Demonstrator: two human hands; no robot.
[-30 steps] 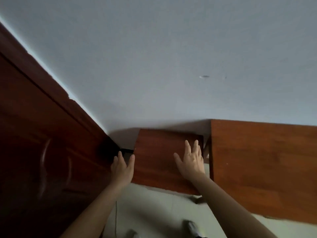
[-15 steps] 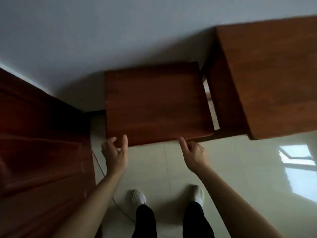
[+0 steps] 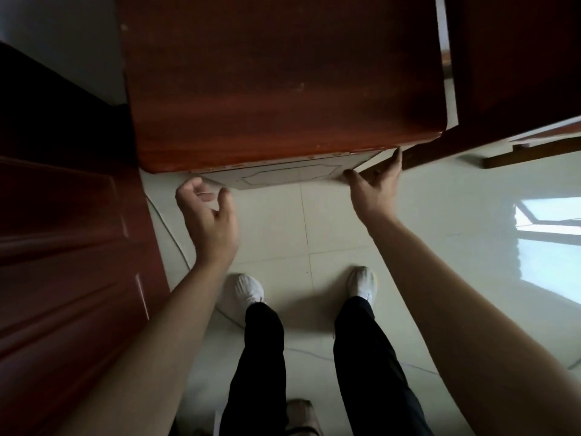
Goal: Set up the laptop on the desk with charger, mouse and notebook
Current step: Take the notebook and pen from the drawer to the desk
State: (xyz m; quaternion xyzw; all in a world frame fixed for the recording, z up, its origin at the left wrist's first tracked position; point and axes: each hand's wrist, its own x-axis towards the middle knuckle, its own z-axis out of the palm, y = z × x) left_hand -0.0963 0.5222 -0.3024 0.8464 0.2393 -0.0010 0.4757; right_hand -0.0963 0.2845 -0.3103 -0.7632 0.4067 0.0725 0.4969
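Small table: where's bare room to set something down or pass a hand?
The top of the small table shows bare, from the wall to its front edge. The floor between its front and the shoes is free. Tight spots: the narrow gap to the desk, the right hand at the front right corner, the left hand near the door.

Matt wooden cabinet top point(image 3: 276, 80), glossy floor tiles point(image 3: 440, 234)

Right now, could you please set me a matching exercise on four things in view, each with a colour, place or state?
Things:
1. table
2. shoes
3. left hand
4. right hand

Descriptions:
A. white
B. at the table's right front corner
C. red-brown
D. fingers curled, holding nothing

Pairs: 1-C; 2-A; 3-D; 4-B
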